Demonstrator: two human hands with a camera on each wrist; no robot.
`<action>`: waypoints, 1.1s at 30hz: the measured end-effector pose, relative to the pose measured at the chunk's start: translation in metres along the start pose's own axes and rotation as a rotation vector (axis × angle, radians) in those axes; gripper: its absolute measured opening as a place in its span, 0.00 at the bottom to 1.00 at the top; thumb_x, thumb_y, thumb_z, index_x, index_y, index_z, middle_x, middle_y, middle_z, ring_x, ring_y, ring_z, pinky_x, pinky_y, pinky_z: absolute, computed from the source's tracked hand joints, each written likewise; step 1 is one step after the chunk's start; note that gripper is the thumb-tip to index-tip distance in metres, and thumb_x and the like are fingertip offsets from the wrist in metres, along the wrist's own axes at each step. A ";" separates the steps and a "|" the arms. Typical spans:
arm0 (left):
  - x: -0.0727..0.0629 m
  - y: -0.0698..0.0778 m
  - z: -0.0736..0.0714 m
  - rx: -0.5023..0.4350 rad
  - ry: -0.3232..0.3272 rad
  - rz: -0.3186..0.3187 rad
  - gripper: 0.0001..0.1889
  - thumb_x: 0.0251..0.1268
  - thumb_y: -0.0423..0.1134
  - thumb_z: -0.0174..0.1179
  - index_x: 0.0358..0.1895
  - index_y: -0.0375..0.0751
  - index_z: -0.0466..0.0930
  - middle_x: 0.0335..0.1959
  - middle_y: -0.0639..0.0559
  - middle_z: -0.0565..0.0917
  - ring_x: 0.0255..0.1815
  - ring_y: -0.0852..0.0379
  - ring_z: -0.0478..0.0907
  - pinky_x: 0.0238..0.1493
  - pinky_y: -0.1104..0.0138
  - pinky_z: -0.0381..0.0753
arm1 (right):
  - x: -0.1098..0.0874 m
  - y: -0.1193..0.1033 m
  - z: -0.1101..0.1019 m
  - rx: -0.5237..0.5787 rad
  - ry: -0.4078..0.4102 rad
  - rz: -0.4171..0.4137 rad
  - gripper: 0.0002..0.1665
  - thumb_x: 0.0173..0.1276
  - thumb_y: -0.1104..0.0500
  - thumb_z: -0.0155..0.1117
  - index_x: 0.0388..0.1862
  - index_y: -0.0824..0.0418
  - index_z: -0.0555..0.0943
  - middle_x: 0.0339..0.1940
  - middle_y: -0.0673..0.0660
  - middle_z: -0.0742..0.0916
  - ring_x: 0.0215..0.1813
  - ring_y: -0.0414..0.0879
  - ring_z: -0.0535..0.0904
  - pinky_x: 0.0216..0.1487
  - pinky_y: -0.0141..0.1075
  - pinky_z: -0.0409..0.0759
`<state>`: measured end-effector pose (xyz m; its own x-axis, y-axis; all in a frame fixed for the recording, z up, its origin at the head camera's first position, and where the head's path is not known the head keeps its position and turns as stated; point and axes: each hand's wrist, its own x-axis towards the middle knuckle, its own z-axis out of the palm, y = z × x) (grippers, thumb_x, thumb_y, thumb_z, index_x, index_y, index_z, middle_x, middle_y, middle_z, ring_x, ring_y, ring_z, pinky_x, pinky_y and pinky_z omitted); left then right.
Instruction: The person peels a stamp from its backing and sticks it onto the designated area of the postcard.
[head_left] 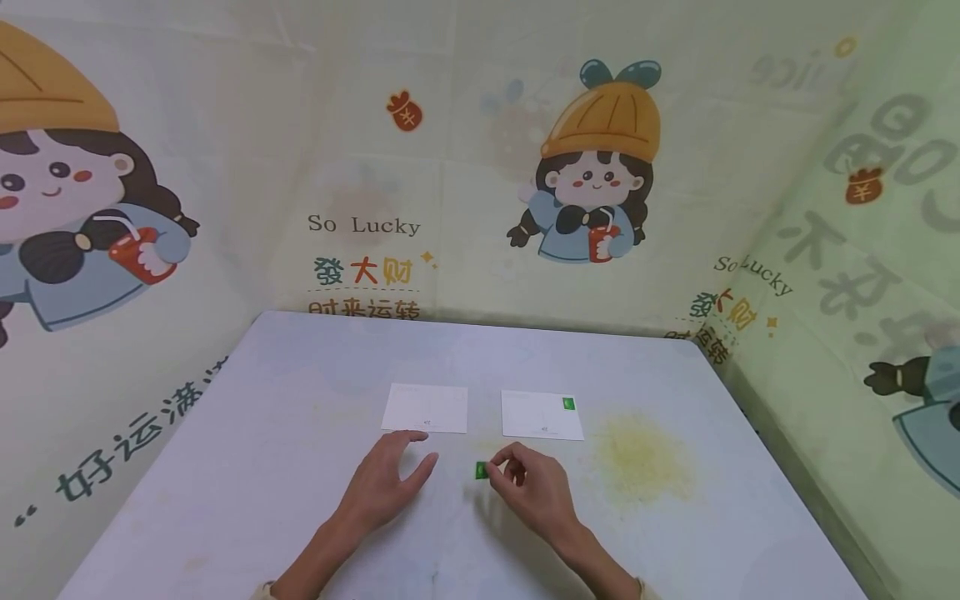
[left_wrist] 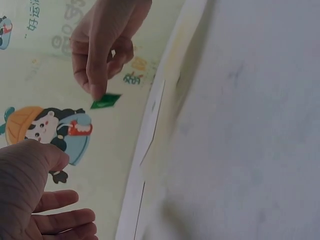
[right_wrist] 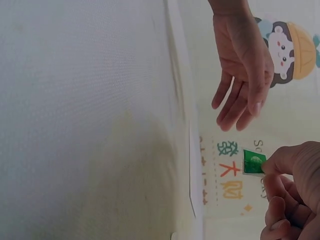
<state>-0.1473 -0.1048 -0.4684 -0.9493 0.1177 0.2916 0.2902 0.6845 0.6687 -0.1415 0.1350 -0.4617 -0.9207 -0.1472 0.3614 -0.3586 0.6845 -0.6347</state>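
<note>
Between thumb and forefinger my right hand (head_left: pixel 534 492) pinches a small green stamp (head_left: pixel 481 471) by its edge, held up above the table. In the right wrist view the stamp (right_wrist: pixel 254 161) shows a pale round print and a light border. My left hand (head_left: pixel 386 479) hovers to the left of it with fingers loosely spread and nothing in them. Beyond the left hand lies a white envelope (head_left: pixel 425 408) with small print near its lower edge. A second white envelope (head_left: pixel 536 414), beyond the right hand, bears a green stamp (head_left: pixel 568 404) in its upper right corner.
Both envelopes lie flat on the white table (head_left: pixel 300 400), side by side with a gap between them. A yellowish stain (head_left: pixel 645 458) marks the tabletop at right. Behind the table hangs a printed cloth (head_left: pixel 480 217) with cartoon figures and lettering.
</note>
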 end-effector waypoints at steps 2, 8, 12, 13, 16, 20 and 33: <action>-0.003 0.005 0.000 -0.016 -0.012 -0.010 0.17 0.67 0.45 0.68 0.55 0.41 0.84 0.53 0.50 0.86 0.60 0.48 0.81 0.59 0.51 0.80 | -0.001 -0.001 -0.001 -0.018 0.014 -0.009 0.06 0.62 0.58 0.77 0.32 0.50 0.85 0.17 0.37 0.75 0.22 0.31 0.67 0.23 0.26 0.68; -0.008 0.015 0.003 -0.115 -0.038 0.012 0.10 0.68 0.42 0.68 0.47 0.43 0.87 0.43 0.57 0.89 0.48 0.57 0.85 0.50 0.59 0.84 | -0.004 -0.004 -0.003 -0.043 0.061 -0.066 0.08 0.59 0.59 0.79 0.31 0.50 0.86 0.17 0.35 0.73 0.22 0.30 0.66 0.22 0.26 0.68; -0.011 0.020 0.006 -0.228 -0.085 0.041 0.05 0.70 0.43 0.66 0.41 0.47 0.87 0.35 0.60 0.88 0.39 0.64 0.83 0.43 0.67 0.84 | -0.006 -0.005 -0.003 -0.079 0.094 -0.114 0.08 0.58 0.60 0.80 0.31 0.50 0.86 0.17 0.34 0.73 0.22 0.29 0.65 0.22 0.25 0.67; -0.012 0.020 0.007 -0.260 -0.107 0.037 0.07 0.71 0.44 0.65 0.41 0.46 0.87 0.34 0.59 0.89 0.37 0.64 0.83 0.41 0.68 0.84 | -0.006 -0.005 -0.003 -0.089 0.103 -0.130 0.08 0.57 0.60 0.80 0.31 0.50 0.86 0.17 0.34 0.73 0.22 0.29 0.65 0.22 0.25 0.67; -0.013 0.024 0.010 -0.363 -0.177 -0.022 0.12 0.74 0.47 0.63 0.41 0.42 0.87 0.32 0.56 0.89 0.33 0.60 0.84 0.37 0.69 0.81 | -0.007 -0.006 -0.003 -0.121 0.132 -0.187 0.09 0.56 0.60 0.81 0.31 0.50 0.87 0.18 0.35 0.74 0.23 0.30 0.65 0.23 0.23 0.67; -0.013 0.029 0.013 -0.488 -0.244 -0.120 0.15 0.75 0.47 0.61 0.42 0.36 0.86 0.30 0.53 0.89 0.34 0.52 0.86 0.35 0.69 0.79 | -0.008 -0.008 -0.002 -0.180 0.164 -0.273 0.09 0.56 0.60 0.81 0.31 0.51 0.87 0.18 0.37 0.76 0.23 0.30 0.67 0.23 0.19 0.66; -0.014 0.039 0.020 -0.633 -0.273 -0.175 0.18 0.75 0.47 0.60 0.43 0.31 0.84 0.29 0.50 0.90 0.32 0.57 0.86 0.35 0.68 0.82 | -0.013 -0.016 -0.004 -0.324 0.276 -0.543 0.15 0.48 0.62 0.84 0.31 0.54 0.84 0.18 0.43 0.81 0.22 0.33 0.69 0.22 0.17 0.65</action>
<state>-0.1248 -0.0655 -0.4606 -0.9609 0.2765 0.0170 0.0662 0.1699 0.9832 -0.1233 0.1285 -0.4539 -0.5351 -0.3723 0.7583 -0.6544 0.7503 -0.0934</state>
